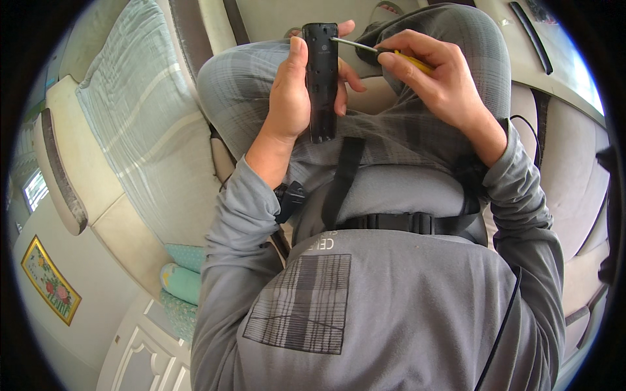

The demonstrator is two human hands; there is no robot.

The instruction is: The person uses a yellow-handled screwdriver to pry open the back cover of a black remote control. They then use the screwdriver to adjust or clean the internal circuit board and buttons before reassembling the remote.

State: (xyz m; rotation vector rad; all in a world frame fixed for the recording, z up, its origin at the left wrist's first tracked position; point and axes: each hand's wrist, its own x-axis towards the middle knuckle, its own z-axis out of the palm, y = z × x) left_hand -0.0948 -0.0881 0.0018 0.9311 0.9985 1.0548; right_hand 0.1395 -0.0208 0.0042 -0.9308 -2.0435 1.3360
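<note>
My left hand [291,98] is closed around a long black plastic casing [321,91]. It stands lengthwise over my lap, with my thumb along its left edge and fingertips showing at its right. Small holes or marks dot its face; its exact kind I cannot make out. In my right hand [443,78] is a thin screwdriver [355,44] with a yellow and black handle, pinched between thumb and fingers. Its shaft points left, and the tip meets the casing near the upper right edge.
Beneath the casing are my crossed legs in plaid trousers [241,75]. A narrow black strip [531,38] lies on the pale table [495,45] at upper right. Cushioned seating [140,111] stands on the left, and a black cable [527,124] runs beside my right arm.
</note>
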